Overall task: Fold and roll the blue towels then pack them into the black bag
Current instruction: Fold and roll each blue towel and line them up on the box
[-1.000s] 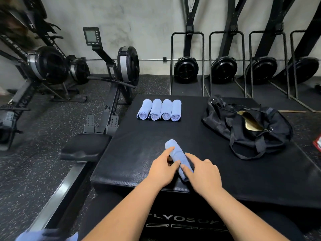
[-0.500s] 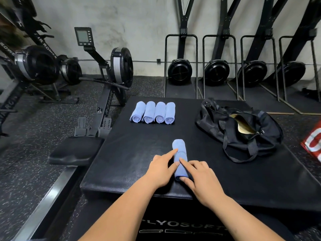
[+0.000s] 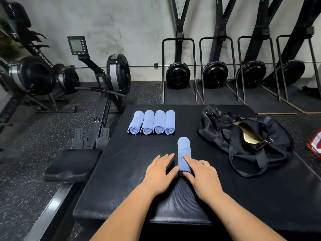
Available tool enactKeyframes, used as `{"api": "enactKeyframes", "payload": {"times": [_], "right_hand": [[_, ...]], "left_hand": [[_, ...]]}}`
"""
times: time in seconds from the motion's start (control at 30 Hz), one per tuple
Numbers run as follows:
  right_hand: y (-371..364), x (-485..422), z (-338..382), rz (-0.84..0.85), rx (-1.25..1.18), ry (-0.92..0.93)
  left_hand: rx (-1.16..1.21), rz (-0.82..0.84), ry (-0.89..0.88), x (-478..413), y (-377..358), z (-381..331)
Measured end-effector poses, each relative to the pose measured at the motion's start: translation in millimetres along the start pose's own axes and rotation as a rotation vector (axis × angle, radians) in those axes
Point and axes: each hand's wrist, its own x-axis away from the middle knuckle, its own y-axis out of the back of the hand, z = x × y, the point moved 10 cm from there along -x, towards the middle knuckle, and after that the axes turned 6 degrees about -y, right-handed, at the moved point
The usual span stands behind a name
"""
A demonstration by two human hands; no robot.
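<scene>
Head: black bag (image 3: 225,136) unzipped, tan inside

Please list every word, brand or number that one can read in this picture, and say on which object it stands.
"IR ROWER": on the slanted frame of the left rowing machine; the start is hidden.
"ROWER": on the rail of the middle rowing machine.
Monitor screen: too blurred to read.
Red and white object at the right edge: cut off, unreadable.
Rolled blue towels, black bag: no text seen.
</scene>
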Motion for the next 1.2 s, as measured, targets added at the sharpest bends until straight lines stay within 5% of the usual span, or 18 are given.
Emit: {"api": "enactKeyframes", "payload": {"times": [0.43,0.97,1.2], "right_hand": [[-9.9,-103.7,-12.0,-0.023,-0.104,-0.082],[-44.3,-224.3,-19.3,0.052,-0.208,-0.201],[-35.7,-230.3,-15.2,-0.048,-0.144,-0.218]], "left_hand": [[-0.424,-0.048,-0.019,-64.7,-1.2,33.5],[-0.448,-0.147,-0.038,-65.6,2.0,30.3],[-0.447,-0.154,-0.033,-64.4,4.4,28.3]]}}
